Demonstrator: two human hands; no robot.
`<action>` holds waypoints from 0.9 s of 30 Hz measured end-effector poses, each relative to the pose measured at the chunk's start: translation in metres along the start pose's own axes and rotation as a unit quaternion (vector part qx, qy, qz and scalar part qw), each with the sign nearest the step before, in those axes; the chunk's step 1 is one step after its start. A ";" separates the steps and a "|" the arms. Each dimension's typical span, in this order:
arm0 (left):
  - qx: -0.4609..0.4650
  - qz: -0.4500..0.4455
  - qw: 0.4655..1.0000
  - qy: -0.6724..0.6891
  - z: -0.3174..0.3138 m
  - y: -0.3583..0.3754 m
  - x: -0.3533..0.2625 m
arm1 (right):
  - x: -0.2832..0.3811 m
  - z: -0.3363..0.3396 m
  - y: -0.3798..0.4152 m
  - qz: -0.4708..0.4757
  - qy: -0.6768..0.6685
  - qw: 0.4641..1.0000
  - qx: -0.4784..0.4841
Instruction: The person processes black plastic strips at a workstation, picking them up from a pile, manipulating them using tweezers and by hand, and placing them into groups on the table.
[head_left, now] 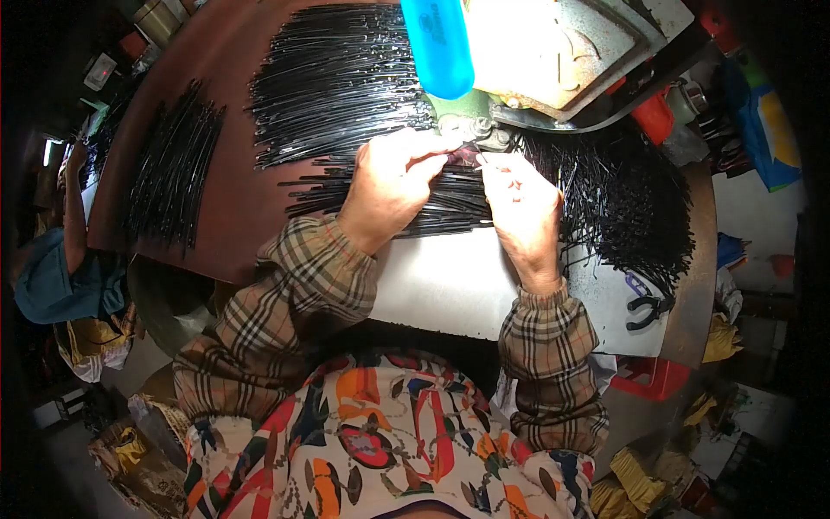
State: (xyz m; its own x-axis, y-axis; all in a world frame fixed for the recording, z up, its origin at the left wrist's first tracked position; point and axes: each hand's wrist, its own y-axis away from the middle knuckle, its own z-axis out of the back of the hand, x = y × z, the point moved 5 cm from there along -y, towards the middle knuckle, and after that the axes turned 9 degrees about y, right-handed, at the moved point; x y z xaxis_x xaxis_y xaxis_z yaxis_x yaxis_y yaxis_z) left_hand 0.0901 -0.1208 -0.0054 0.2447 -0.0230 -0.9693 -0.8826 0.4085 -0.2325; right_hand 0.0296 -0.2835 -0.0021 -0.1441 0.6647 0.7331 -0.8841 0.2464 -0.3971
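Both hands meet at the metal working part [486, 131] of a machine, under a bright light. My left hand [387, 183] is closed in a pinch, fingertips at the left of that part. My right hand [526, 206] pinches just to the right of it. A thin black wire seems to run between the fingertips; its ends are hidden by fingers and glare. Beneath my hands lies a small bundle of black wires [450, 201]. A large stack of black wires [333, 86] is beyond my left hand, and a tangled heap of black wires [627, 199] is right of my right hand.
A blue plate [439, 48] hangs from the bright machine housing [553, 52] above. Another wire bundle [175, 169] lies on the brown tabletop [238, 130] at left. Black-handled pliers [647, 312] rest near the right edge. Another person's arm [76, 208] shows at far left.
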 end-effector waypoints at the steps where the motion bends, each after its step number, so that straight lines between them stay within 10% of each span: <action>1: -0.006 -0.022 0.999 -0.031 0.000 -0.001 -0.003 | 0.003 0.001 -0.002 0.018 0.017 1.000 -0.009; 14: 0.021 -0.091 0.989 0.116 -0.006 -0.030 -0.012 | -0.011 0.001 -0.023 0.010 -0.077 0.997 0.027; 18: -0.017 -0.276 0.953 -0.124 -0.007 -0.029 -0.024 | -0.007 0.002 -0.024 0.028 -0.076 0.997 0.010; 27: 0.005 -0.266 0.960 -0.087 -0.009 -0.028 -0.020 | -0.013 0.000 -0.021 -0.034 -0.120 0.992 0.025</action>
State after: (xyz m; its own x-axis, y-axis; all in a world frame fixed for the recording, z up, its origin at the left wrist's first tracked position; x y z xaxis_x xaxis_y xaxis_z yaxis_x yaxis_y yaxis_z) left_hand 0.1059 -0.1400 0.0199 0.7234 -0.0789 -0.6859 -0.6110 0.3895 -0.6892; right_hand 0.0496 -0.2975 -0.0034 -0.1798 0.4595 0.8698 -0.9152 0.2460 -0.3191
